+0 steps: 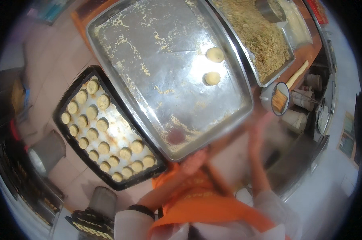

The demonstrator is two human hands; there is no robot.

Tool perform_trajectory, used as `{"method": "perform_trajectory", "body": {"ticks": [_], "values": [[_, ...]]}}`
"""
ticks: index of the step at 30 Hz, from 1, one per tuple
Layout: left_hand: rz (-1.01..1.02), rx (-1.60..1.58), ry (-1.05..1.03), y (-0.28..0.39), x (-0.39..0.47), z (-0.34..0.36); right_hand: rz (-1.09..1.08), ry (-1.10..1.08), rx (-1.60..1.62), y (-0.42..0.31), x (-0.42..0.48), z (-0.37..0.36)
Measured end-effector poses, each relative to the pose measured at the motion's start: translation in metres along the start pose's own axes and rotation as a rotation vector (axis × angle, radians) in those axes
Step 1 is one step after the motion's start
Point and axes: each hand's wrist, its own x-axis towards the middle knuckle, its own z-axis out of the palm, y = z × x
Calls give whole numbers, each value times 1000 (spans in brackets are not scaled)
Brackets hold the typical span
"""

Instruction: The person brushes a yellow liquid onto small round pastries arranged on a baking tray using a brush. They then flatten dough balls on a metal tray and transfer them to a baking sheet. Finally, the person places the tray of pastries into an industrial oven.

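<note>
Both hands are blurred. My left hand [194,160] is at the near edge of a large metal tray [157,69]; whether it touches the rim cannot be told. Two round dough pieces [214,55] lie on the right part of this tray, and crumbs are scattered over it. My right hand [260,121] is held out to the right of the tray's near corner, just below a white enamel mug [268,97] with a dark rim. A flat wooden-looking brush [279,100] shows in the mug's mouth. Contact between hand and mug is unclear.
A black baking tray [133,118] with several round pastries [103,102] adjoins the large tray on the left. At the upper right, a metal tray [274,82] holds crumbly filling and a metal container [268,10]. A dough strip [298,73] lies beside it. Buckets [304,100] stand farther right.
</note>
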Motion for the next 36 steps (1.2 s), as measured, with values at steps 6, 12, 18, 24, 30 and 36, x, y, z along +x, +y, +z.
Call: {"method": "perform_trajectory", "body": {"ticks": [6,12,18,24,30,36], "values": [[233,79,-202,3,-17,16,-344,201,10,-81,66,-25],[-106,-897,-420,-7,-2,-8,-644,24,88,-141,137,42],[-213,-976,-429,-6,-6,-15,-509,174,-10,-151,156,48],[-196,-935,-205,-18,7,-42,-673,-52,-209,-185,201,90],[-104,-1359,73,-39,23,-61,-783,-111,-176,-189,199,93],[-309,-1100,14,-87,89,-102,-729,-74,-210,-192,201,82]]}}
